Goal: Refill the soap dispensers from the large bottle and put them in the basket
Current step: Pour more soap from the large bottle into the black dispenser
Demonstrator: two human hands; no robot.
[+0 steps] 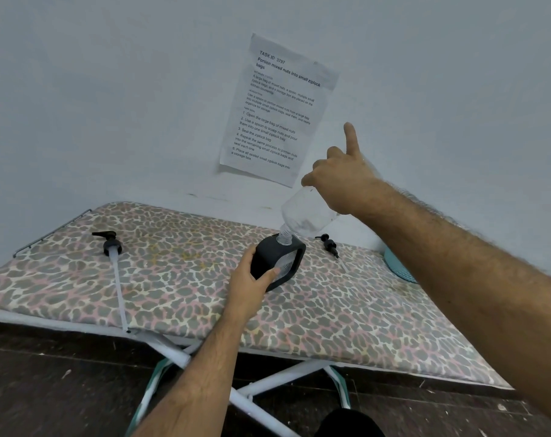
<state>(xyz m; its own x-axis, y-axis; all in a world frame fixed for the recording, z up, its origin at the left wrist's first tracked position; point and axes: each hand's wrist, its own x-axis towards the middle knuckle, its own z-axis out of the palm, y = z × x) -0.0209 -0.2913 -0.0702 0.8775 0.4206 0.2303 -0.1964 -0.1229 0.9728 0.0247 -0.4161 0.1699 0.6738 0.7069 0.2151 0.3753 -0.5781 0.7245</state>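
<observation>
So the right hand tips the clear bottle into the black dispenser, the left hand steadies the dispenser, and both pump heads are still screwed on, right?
Not quite. The head view shows both pumps off, lying on the ironing board: the long-tube pump at left, the small pump behind. The rest holds: right hand tips the clear bottle into the black dispenser, steadied by the left hand.

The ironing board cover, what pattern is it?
A leopard-style print in grey, pink and cream covers the ironing board cover, shown in the head view.
</observation>
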